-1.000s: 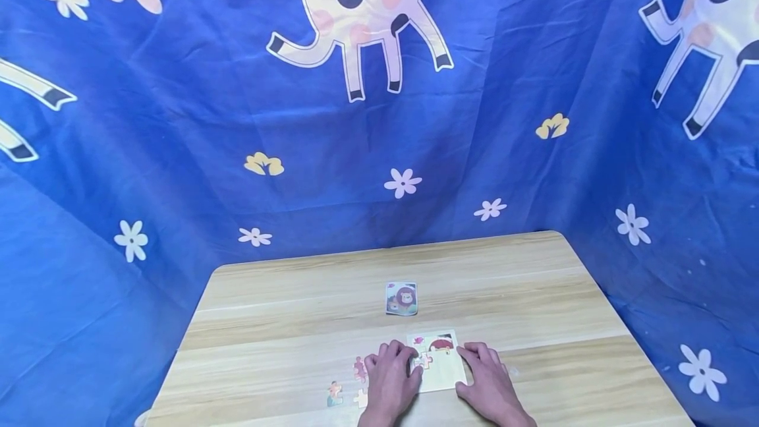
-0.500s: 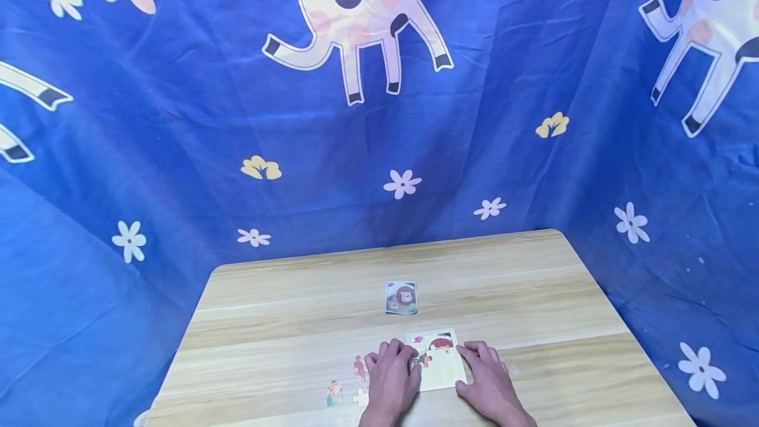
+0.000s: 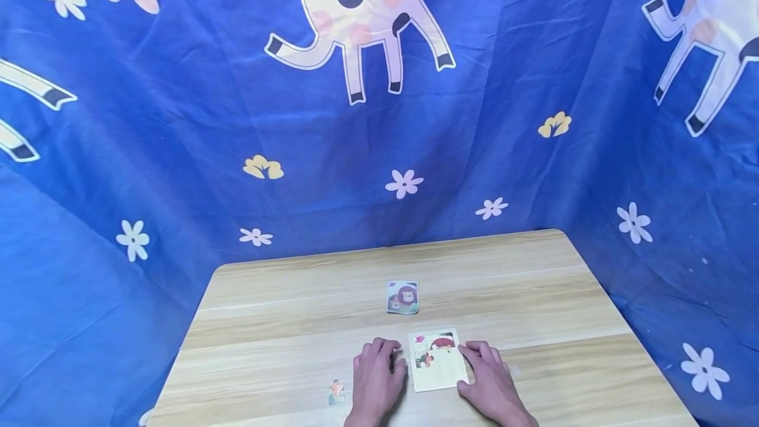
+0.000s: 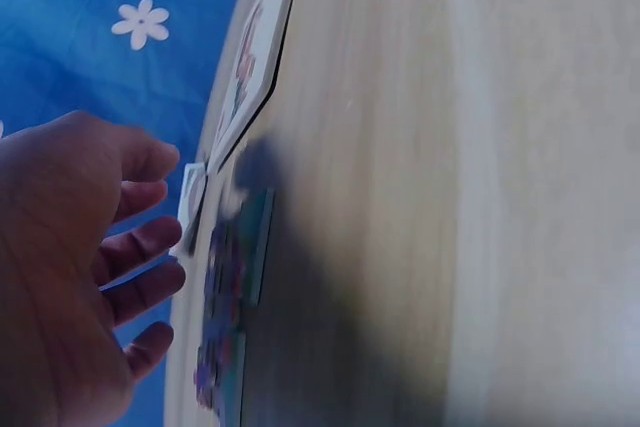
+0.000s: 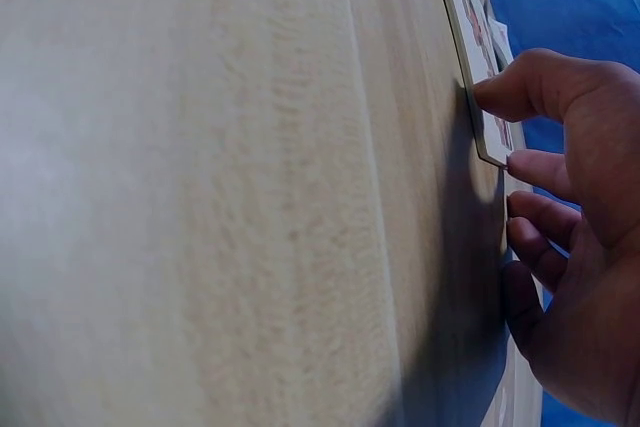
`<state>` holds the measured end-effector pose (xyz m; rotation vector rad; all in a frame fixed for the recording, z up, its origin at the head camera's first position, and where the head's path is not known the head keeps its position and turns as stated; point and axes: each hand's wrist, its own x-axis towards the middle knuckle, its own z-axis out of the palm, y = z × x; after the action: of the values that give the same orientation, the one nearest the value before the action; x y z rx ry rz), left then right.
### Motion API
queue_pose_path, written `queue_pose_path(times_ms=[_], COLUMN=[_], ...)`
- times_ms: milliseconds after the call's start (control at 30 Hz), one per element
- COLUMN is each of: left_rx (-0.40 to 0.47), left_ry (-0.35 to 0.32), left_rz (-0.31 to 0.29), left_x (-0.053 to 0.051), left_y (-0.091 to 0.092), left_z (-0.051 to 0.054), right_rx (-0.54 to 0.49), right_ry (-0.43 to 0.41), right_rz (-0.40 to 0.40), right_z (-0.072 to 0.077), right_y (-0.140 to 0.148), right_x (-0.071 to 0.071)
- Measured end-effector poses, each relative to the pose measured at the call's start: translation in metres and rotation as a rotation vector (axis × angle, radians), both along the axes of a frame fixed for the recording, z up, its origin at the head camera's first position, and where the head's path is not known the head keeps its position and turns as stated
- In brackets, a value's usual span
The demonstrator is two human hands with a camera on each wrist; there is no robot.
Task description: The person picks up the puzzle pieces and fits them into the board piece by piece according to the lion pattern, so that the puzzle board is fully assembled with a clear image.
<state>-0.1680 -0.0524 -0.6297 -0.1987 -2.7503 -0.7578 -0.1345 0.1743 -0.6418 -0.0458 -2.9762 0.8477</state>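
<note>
A pale puzzle board lies flat on the table, with fitted pieces along its top and a dark-and-orange puzzle piece at its left side. My left hand is just left of the board, apart from it. In the left wrist view its fingers are loosely bent and hold nothing. At the board's right edge, my right hand holds it between thumb and forefinger. The right wrist view has the thumb against the board's edge and the forefinger at its corner.
Left of my left hand lies a loose puzzle piece; the left wrist view shows blurred loose pieces below that hand. A lion picture card lies beyond the board. A blue printed cloth hangs behind the wooden table.
My left hand has let go of the dark-and-orange piece and drawn back left, off the board, now covering loose pieces seen earlier. The right hand has stayed at the board's right edge.
</note>
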Motion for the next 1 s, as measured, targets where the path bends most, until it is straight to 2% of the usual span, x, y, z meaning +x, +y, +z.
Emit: queue_pose_path(times_ms=[200,567,700,1000], left_rx=[0.04,0.028,0.015,0.018], left_ry=[-0.066,-0.143,-0.149,-0.151], left_rz=[0.042,0.122,0.152,0.178], left_x=[0.002,0.005,0.007,0.01], left_y=[-0.011,-0.031,-0.038,-0.052], left_z=[0.002,0.003,0.002,-0.003], right_rx=[0.003,0.005,0.013,0.018], right_ry=[-0.002,-0.007,-0.002,-0.012], right_rz=[0.002,0.003,0.008,0.01], right_z=[-0.001,-0.002,-0.003,-0.003], right_y=[0.0,-0.001,-0.001,0.001], right_x=[-0.001,0.0,0.0,-0.001])
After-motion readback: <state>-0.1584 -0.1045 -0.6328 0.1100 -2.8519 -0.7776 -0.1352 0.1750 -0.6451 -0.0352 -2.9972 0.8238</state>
